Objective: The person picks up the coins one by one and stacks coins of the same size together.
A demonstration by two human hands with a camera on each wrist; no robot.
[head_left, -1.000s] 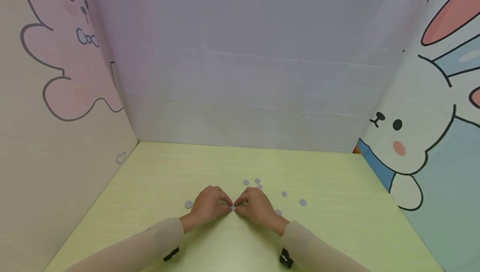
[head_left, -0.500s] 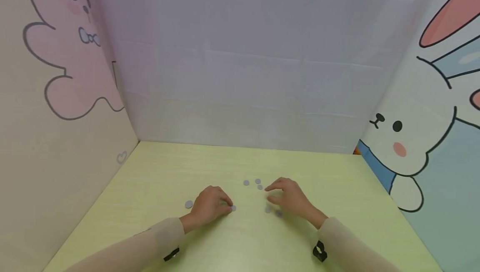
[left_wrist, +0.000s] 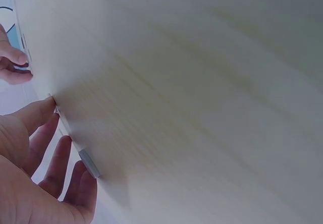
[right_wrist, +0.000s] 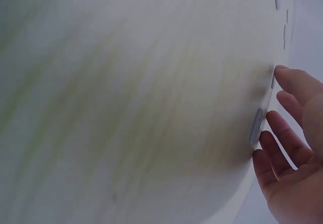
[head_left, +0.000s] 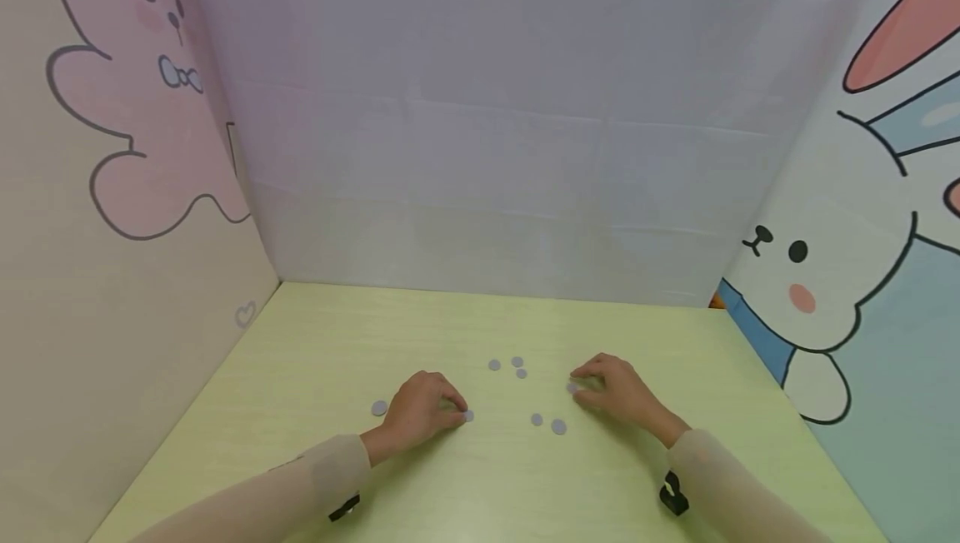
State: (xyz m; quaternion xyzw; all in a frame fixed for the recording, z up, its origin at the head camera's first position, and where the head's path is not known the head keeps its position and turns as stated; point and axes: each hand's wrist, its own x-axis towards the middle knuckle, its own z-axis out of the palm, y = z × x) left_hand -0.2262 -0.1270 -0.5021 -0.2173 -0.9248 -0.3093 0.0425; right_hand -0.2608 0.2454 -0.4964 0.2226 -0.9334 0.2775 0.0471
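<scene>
My left hand [head_left: 420,406] pinches a small silver-grey coin [head_left: 469,415] at its edge, between thumb and forefinger on the tabletop. Beside that wrist lies a larger coin [head_left: 379,408]; in the left wrist view a thick grey coin edge [left_wrist: 90,163] shows by the outer fingertips. My right hand [head_left: 618,393] has thumb and forefinger spread on either side of another coin [head_left: 572,388], the thumb close against it. In the right wrist view a thicker coin edge [right_wrist: 256,127] stands out near the lower fingertips. No firm grip by the right fingers is visible.
Between the hands lie two flat coins, a smaller coin [head_left: 536,420] and a bigger coin [head_left: 558,426]. Farther back sit a lone coin [head_left: 494,365] and a close pair, the upper coin [head_left: 517,361] almost touching the lower coin [head_left: 521,374]. Cloth-like walls [head_left: 480,151] enclose the pale yellow table [head_left: 360,318].
My right hand has left the coin by my left fingers and moved right, to the coin at the right. A coin now shows where it was. My left hand has stayed put.
</scene>
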